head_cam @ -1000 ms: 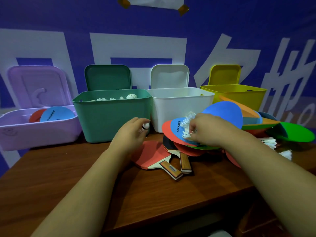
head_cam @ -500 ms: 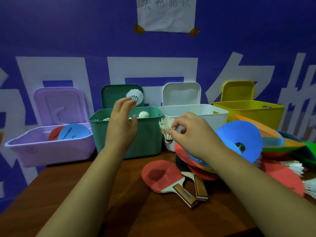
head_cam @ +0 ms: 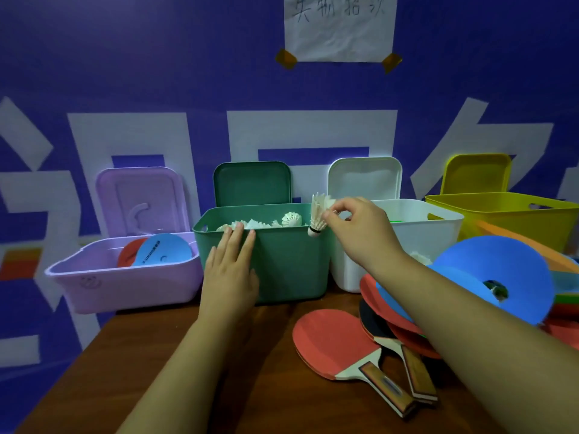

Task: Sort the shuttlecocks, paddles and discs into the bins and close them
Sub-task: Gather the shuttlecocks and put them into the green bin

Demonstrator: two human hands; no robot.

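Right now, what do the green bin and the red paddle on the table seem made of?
Green bin: likely moulded plastic, matte, with smooth walls and rounded corners. Red paddle: apparently wood with a red rubber face; the handle shows brown grain and a pale edge.

Taped paper sign handwritten "失物招领", print on blue disc too small to read
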